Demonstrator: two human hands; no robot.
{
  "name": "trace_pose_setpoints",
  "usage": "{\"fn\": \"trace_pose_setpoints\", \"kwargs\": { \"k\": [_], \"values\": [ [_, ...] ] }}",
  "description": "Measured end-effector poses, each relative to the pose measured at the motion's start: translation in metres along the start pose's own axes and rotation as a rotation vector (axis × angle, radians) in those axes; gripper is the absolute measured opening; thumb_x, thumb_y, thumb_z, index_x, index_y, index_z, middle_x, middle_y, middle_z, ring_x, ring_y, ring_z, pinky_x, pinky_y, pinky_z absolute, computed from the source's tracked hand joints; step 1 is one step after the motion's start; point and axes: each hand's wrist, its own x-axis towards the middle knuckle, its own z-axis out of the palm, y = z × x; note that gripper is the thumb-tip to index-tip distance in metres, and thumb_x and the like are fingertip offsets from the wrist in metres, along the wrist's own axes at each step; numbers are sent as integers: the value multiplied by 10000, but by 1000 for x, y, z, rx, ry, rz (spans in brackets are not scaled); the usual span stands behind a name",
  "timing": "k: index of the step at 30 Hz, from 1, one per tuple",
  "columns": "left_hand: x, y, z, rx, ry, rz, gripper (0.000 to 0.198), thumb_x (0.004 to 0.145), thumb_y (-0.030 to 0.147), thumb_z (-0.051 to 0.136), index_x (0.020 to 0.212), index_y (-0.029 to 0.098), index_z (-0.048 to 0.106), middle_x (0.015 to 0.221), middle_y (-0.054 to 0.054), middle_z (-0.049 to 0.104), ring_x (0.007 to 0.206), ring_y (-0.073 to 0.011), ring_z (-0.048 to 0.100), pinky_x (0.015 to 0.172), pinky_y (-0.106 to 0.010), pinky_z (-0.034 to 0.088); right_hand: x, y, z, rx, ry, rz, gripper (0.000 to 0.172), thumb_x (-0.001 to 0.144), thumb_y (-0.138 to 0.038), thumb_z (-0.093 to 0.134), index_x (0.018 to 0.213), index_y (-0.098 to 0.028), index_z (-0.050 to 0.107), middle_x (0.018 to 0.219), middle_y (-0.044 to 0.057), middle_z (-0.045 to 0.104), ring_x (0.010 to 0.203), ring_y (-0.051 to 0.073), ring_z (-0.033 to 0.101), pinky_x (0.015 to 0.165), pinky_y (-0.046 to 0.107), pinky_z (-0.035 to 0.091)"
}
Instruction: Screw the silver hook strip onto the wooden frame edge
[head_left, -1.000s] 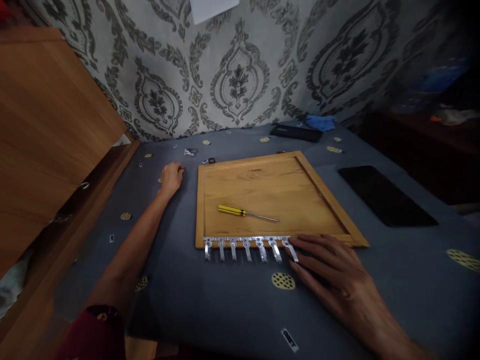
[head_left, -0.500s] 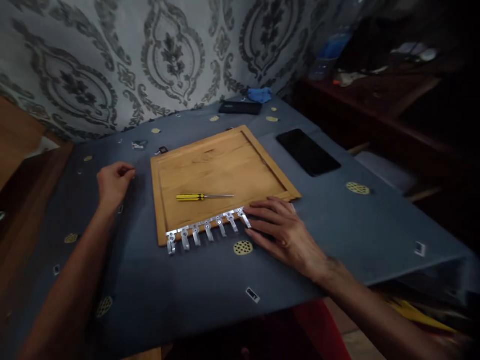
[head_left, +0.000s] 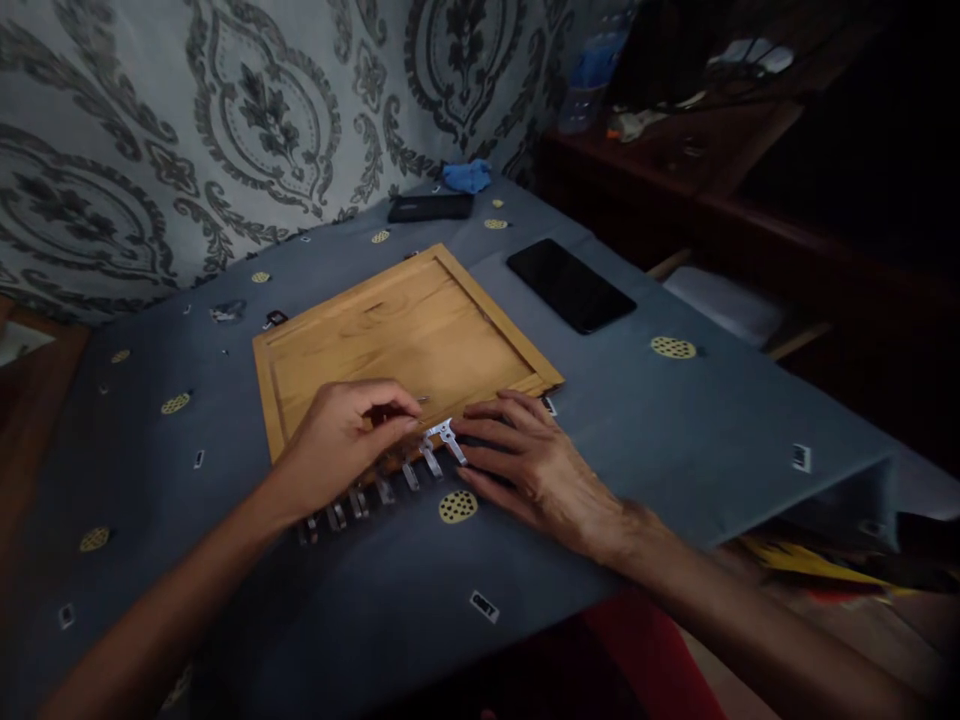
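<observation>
A wooden framed panel (head_left: 397, 335) lies flat on the cloth-covered table. Along its near edge runs a metal hook rail (head_left: 450, 440) whose several hooks hang over toward me. My left hand (head_left: 334, 435) is above the near edge, thumb and forefinger pinched close to the rail's right part; whatever is between them is too small to make out. My right hand (head_left: 536, 460) rests with fingers stretched out against the rail's right end and the panel corner. Most of the screwdriver (head_left: 422, 399) is hidden behind my left hand; only a bit of its shaft shows.
A black phone (head_left: 570, 285) lies right of the panel. At the back are a dark flat case (head_left: 431, 207) and a blue cloth (head_left: 466, 176). A small clear bag (head_left: 227, 311) sits at the left. A plastic bottle (head_left: 589, 75) stands on a side cabinet.
My left hand has moved right from the cloth to above the panel's near edge, covering most of the screwdriver. My right hand stays at the rail's end. The whole view has shifted.
</observation>
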Motion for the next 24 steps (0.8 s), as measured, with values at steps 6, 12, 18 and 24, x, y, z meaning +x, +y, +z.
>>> {"fn": "trace_pose_setpoints", "kwargs": {
  "k": [6, 12, 18, 24],
  "values": [
    [10, 7, 9, 54, -124, 8, 109, 835, 192, 632, 786, 245, 714, 728, 39, 725, 649, -124, 650, 602, -236, 487, -1, 0, 1, -12, 1, 2, 199, 1005, -222, 534, 989, -244, 731, 1158, 18, 743, 1110, 223, 632, 1070, 505, 419],
    [16, 11, 16, 164, -171, 90, 117, 860, 179, 632, 814, 264, 697, 754, 36, 725, 686, -139, 667, 659, -264, 515, -1, 0, 3, -8, 10, 27, 182, 999, -207, 539, 1038, -218, 717, 1144, 30, 749, 1124, 232, 622, 1081, 514, 414],
    [20, 11, 21, 219, -201, 145, 147, 897, 162, 603, 831, 263, 688, 768, 33, 723, 697, -136, 674, 675, -264, 526, 0, 0, 3, 17, 25, 38, 204, 1014, -224, 516, 990, -231, 718, 1102, 13, 753, 1118, 228, 622, 1080, 498, 410],
    [21, 12, 23, 255, -219, 151, 159, 907, 158, 594, 832, 271, 677, 770, 30, 721, 703, -143, 680, 669, -269, 531, 0, 0, 2, 18, 30, 33, 206, 1012, -208, 518, 974, -207, 720, 1087, 28, 753, 1108, 239, 620, 1086, 508, 404]
  ]
}}
